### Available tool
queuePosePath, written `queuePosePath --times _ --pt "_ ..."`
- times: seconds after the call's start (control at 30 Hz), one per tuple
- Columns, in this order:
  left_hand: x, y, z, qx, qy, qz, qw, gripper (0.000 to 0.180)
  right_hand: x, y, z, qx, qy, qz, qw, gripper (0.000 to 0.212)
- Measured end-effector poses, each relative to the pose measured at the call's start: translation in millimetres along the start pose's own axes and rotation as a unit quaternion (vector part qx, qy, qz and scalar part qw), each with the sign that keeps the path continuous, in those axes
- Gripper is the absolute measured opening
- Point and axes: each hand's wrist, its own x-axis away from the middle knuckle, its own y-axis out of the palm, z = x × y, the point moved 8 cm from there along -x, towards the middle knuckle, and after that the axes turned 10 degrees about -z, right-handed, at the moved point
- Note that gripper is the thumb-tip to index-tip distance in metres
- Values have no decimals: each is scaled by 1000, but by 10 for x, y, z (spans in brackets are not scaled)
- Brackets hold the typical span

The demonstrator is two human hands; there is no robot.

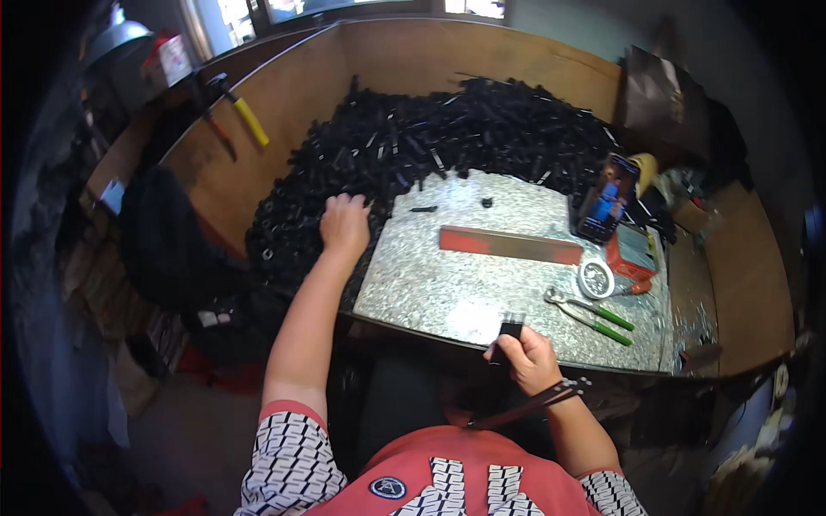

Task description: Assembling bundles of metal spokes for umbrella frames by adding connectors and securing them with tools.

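Note:
My left hand reaches onto the left part of a large heap of small black tubular parts. Its fingers are curled down among them, and whatever they grip is hidden. At the table's front edge my right hand is closed around a small black piece with thin, pale prongs at its top. A dark strap with metal studs crosses the right wrist. Before the heap lies a shiny metal sheet, with a red-edged flat bar and two small black pieces on it.
Green-handled pliers, a white roll, a red box and a propped-up phone stand at the right. Wooden boards wall in the heap. A yellow-handled hammer hangs on the left board.

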Motion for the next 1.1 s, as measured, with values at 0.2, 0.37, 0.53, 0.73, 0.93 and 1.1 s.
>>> queuePosePath --times 0.2,0.37,0.53,0.73,0.93,1.1 --pt "-213 318 -98 -86 -4 -74 994 19 -65 23 68 25 -44 -15 999 23" --pt "-206 114 -1 -47 1 -4 999 13 -45 -23 17 26 -40 -12 999 23" --pt "10 -219 253 179 18 59 982 27 -51 -5 -1 9 -49 -31 998 22" --pt "657 -230 975 663 23 -110 740 42 3 -42 1 -3 -43 -14 999 24" --pt "1191 -7 1293 792 -39 -206 573 31 -24 -22 0 16 -54 -27 998 25" --pt "1354 133 1438 837 -69 -253 481 32 1 15 38 -60 -16 -15 998 26"
